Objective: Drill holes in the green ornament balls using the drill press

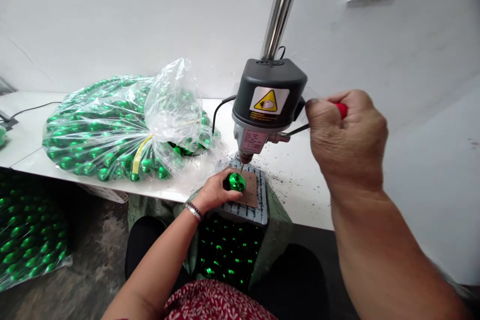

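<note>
A shiny green ball is held between the thumb and fingers of my left hand, over a brown board on the metal base of a drill press. The bit comes down at the top of the ball; whether it touches is too small to tell. My right hand is closed round the red knob of the lever, to the right of the dark grey drill head. The drill head hangs on an upright steel column.
A tied clear bag of green balls lies on the white table, left of the drill. Another bag of them is at the lower left. More green balls are below the base. Dark shavings dot the table.
</note>
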`<control>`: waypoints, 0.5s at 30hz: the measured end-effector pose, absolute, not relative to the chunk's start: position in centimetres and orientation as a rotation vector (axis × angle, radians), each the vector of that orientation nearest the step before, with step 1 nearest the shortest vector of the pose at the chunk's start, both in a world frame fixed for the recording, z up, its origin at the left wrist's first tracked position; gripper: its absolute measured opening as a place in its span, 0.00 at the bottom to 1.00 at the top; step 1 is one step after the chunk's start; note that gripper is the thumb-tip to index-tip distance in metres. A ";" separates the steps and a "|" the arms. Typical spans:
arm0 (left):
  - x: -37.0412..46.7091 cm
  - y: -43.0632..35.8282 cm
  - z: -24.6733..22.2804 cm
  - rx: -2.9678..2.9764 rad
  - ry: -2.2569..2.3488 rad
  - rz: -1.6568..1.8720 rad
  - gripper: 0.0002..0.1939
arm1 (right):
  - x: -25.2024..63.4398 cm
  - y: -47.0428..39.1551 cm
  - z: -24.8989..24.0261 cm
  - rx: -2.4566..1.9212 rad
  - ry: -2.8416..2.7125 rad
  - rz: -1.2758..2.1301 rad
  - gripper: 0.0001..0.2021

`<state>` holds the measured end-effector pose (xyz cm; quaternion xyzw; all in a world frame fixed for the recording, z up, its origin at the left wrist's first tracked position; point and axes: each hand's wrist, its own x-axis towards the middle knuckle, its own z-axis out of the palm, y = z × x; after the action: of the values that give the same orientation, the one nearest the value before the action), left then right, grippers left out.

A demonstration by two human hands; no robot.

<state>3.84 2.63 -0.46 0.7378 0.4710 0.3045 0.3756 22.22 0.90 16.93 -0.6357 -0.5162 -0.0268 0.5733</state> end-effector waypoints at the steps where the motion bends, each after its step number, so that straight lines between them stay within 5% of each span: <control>1: 3.3 2.1 -0.2 1.912 1.158 0.749 0.25 | 22.2 1.1 17.5 -1.518 -1.193 -0.034 0.09; 6: 0.2 0.0 1.7 2.007 1.019 0.451 0.36 | 21.7 1.1 17.4 -1.547 -1.130 -0.042 0.06; 12: -3.1 4.8 4.0 2.346 1.561 0.428 0.19 | 21.6 1.3 17.4 -1.558 -1.093 -0.049 0.05; 15: -5.2 8.7 4.8 2.486 1.858 -0.092 0.23 | 21.8 1.4 17.3 -1.543 -1.097 -0.044 0.06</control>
<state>-5.23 8.72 4.79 0.8005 0.5983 -0.0297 0.0182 21.82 1.38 17.35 -0.6611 -0.4702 -0.0188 0.5843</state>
